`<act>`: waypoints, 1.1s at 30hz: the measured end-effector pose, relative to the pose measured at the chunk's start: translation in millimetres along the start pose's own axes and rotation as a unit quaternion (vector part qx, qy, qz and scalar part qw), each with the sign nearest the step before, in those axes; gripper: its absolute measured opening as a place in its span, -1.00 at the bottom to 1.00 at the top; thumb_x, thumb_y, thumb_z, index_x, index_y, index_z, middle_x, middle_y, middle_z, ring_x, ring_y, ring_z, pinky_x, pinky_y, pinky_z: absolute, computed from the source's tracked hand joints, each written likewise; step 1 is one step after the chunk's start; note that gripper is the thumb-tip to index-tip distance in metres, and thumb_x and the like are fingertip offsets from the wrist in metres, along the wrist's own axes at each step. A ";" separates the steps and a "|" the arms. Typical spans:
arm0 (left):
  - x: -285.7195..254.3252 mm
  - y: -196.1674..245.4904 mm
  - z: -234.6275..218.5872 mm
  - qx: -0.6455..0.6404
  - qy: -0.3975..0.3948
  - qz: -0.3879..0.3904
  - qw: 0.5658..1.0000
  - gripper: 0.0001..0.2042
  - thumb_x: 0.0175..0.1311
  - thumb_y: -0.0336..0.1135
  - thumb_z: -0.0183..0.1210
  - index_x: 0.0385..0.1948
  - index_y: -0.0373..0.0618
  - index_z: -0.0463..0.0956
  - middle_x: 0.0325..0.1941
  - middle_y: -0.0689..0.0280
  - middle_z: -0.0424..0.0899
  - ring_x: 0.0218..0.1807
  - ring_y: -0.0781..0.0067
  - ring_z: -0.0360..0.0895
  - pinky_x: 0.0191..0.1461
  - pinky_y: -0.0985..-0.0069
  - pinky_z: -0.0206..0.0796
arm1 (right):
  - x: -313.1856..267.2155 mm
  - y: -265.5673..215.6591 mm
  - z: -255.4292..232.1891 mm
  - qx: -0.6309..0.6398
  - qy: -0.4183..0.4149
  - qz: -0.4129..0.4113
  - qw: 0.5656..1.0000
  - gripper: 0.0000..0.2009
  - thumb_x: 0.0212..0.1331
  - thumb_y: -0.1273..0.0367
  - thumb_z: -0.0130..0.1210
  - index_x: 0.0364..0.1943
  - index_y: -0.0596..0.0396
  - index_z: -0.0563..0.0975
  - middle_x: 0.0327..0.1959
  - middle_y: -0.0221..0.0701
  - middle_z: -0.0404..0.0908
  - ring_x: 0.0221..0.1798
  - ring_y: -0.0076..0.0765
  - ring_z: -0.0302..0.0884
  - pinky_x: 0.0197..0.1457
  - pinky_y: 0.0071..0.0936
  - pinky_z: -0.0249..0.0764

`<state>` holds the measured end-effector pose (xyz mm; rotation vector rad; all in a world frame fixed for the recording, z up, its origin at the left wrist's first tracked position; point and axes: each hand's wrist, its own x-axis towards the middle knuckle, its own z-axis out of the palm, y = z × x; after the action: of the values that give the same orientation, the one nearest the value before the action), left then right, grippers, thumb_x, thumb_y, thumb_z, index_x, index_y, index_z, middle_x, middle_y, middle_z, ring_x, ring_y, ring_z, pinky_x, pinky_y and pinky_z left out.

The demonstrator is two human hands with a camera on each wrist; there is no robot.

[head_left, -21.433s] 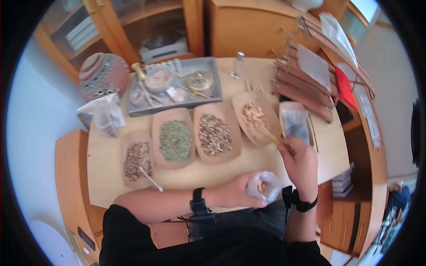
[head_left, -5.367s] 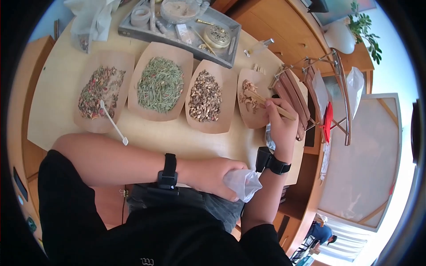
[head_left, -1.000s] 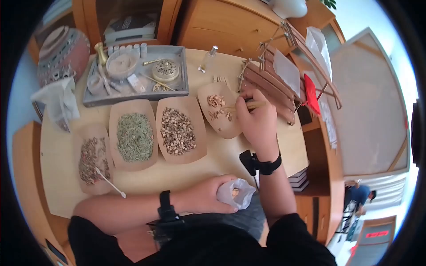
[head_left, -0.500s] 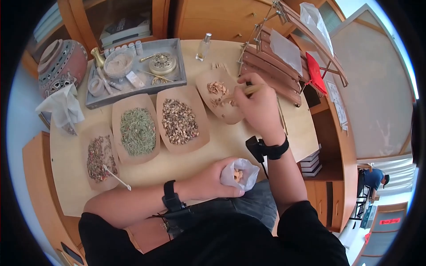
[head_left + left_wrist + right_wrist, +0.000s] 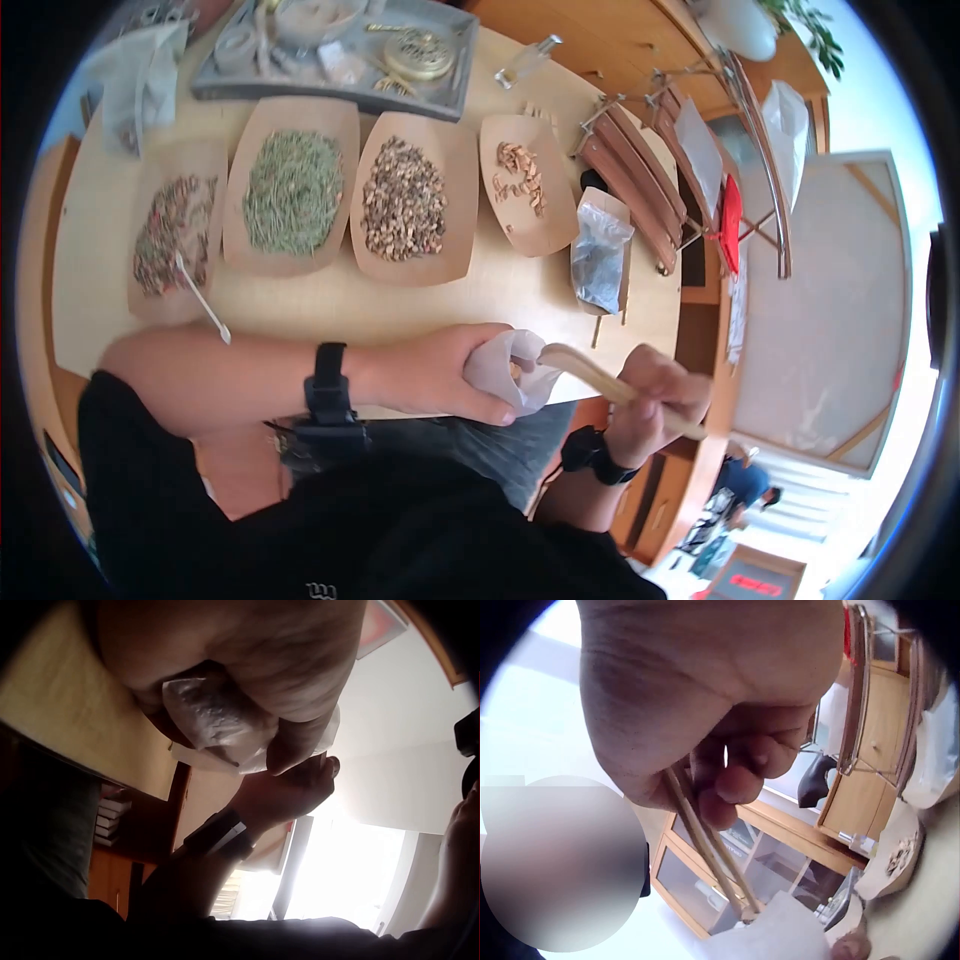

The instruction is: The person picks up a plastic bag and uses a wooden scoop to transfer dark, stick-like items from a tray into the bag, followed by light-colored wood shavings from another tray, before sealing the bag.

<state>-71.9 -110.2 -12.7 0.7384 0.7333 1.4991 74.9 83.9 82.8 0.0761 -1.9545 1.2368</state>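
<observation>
My left hand (image 5: 445, 370) grips a small translucent white bag (image 5: 492, 370) at the table's front edge, its mouth facing right. A few pale brown chips show inside. My right hand (image 5: 655, 405) pinches wooden tweezers (image 5: 600, 380), their curved tips right at the bag's mouth. In the right wrist view the two prongs (image 5: 716, 851) of the tweezers run down to the bag's rim (image 5: 769, 930). The left wrist view shows the bag (image 5: 217, 716) under my left fingers. Beyond the hands, a brown paper tray (image 5: 540, 238) holds light brown chips (image 5: 515, 168).
Three more paper trays hold dark chopped pieces (image 5: 405, 200), green needle-like herb (image 5: 292, 195) and a mixed dried herb (image 5: 170, 240) with a white stick (image 5: 205, 300) in it. A grey tray (image 5: 330, 96) stands behind. A silvery packet (image 5: 600, 260) and a brown slatted rack (image 5: 635, 185) are right.
My right hand has moved from the light chip tray toward me, bringing the tweezers to the bag's mouth. The left hand keeps hold of the bag. The head view has turned.
</observation>
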 end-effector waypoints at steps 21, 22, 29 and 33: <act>-6.7 -0.9 -2.8 0.056 -0.028 0.002 0.998 -0.36 0.26 -0.34 0.51 0.35 -0.28 0.44 0.19 0.27 0.70 0.21 0.51 0.59 0.36 0.43 0.44 | 95.4 107.8 68.7 -0.278 -0.075 0.205 0.935 -0.80 0.36 0.35 0.35 -0.17 0.25 0.73 -0.47 -0.37 0.73 -0.44 -0.58 0.61 -0.34 -0.51 0.49; -6.5 -0.9 -3.0 0.055 -0.026 0.003 0.998 -0.36 0.26 -0.34 0.51 0.35 -0.28 0.44 0.19 0.27 0.70 0.21 0.51 0.59 0.36 0.43 0.44 | 96.1 109.9 68.5 -0.296 -0.086 0.190 0.932 -0.78 0.41 0.32 0.32 -0.17 0.26 0.71 -0.40 -0.35 0.78 -0.48 -0.60 0.60 -0.38 -0.56 0.48; -4.5 -3.8 -2.5 0.056 -0.028 -0.001 0.998 -0.39 0.26 -0.33 0.51 0.31 -0.27 0.47 0.16 0.29 0.71 0.19 0.53 0.60 0.36 0.43 0.44 | 95.0 118.1 60.0 -0.249 -0.056 0.178 0.950 -0.76 0.49 0.32 0.27 -0.28 0.24 0.64 -0.35 -0.29 0.81 -0.53 -0.59 0.55 -0.43 -0.61 0.41; -1.0 -6.9 -4.2 0.047 -0.022 0.009 0.999 -0.39 0.25 -0.34 0.51 0.32 -0.26 0.46 0.19 0.28 0.70 0.23 0.52 0.58 0.38 0.41 0.43 | 87.5 85.2 47.4 -0.180 0.003 0.218 0.959 -0.76 0.40 0.30 0.32 -0.29 0.24 0.67 -0.44 -0.35 0.74 -0.45 -0.57 0.58 -0.34 -0.58 0.41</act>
<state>-71.1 -110.9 -20.8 0.8491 0.7694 1.4683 -49.7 121.5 67.9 -0.5691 -2.2328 1.1162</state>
